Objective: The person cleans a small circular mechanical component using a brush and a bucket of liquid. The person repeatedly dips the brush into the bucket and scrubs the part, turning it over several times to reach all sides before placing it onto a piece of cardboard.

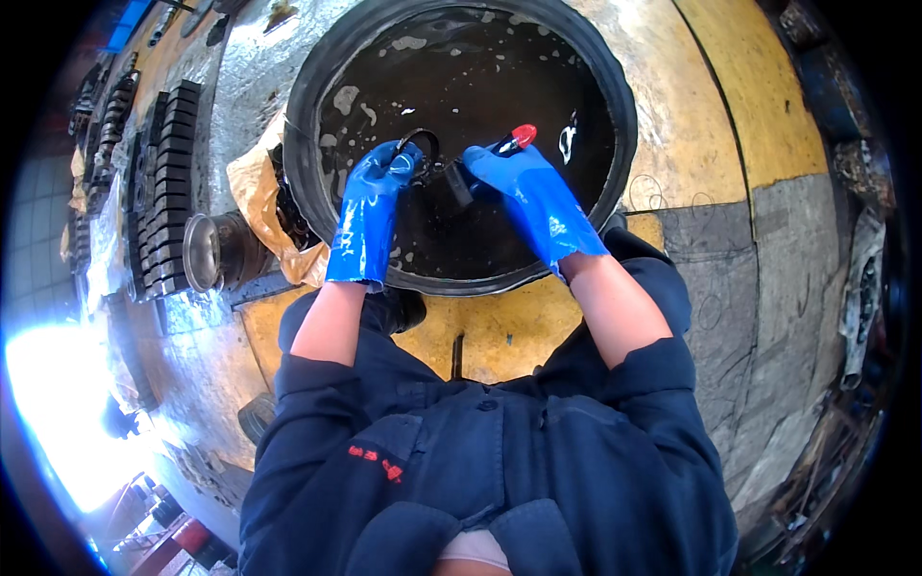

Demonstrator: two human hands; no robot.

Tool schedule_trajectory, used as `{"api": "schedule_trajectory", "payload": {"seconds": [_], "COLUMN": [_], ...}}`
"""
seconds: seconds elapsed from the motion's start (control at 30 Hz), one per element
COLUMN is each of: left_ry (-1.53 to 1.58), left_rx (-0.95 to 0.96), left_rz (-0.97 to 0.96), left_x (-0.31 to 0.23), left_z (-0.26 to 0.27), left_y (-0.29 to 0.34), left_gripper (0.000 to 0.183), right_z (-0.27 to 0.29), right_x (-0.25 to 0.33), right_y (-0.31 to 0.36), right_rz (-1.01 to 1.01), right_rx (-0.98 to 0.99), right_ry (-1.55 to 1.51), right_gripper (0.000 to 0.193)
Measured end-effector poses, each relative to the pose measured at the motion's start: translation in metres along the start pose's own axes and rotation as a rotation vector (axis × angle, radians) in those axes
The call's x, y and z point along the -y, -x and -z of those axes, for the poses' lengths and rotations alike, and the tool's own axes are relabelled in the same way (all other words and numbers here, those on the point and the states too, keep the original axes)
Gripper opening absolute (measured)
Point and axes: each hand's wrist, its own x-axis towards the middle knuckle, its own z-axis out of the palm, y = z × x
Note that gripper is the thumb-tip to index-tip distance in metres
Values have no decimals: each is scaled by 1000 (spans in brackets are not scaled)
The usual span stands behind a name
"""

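Observation:
Both of my hands wear long blue rubber gloves over a round black tub (622, 144) of dark liquid with patches of foam. My left hand (376, 187) is closed on a dark ring-shaped metal part (433, 144), held above the liquid at the tub's near left. My right hand (519, 182) grips a brush (522, 135) with a black, red-tipped handle. The brush's dark head (459, 184) points left, close to the ring. Whether the two touch, I cannot tell.
Left of the tub lie a crumpled tan bag (254, 182) with dark parts and a metal cylinder (204, 252). Farther left stands a row of dark ribbed blocks (173, 182). Metal parts (855, 182) line the right edge. Worn yellow and grey plates (706, 259) cover the floor.

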Motion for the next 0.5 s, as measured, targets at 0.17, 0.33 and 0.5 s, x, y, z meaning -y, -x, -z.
{"api": "schedule_trajectory", "payload": {"seconds": [0.17, 0.33, 0.5], "left_ry": [194, 552, -574], "left_rx": [5, 226, 155], "left_rz": [77, 120, -499], "left_x": [0, 37, -1], "left_z": [7, 3, -10], "left_y": [-9, -23, -16], "left_gripper": [37, 41, 52], "right_z": [-5, -5, -9], "right_x": [-12, -7, 24], "right_y": [3, -7, 24], "right_rz": [230, 197, 313], "right_rx": [26, 129, -39], "right_ry": [47, 224, 964], "right_gripper": [53, 52, 29]}}
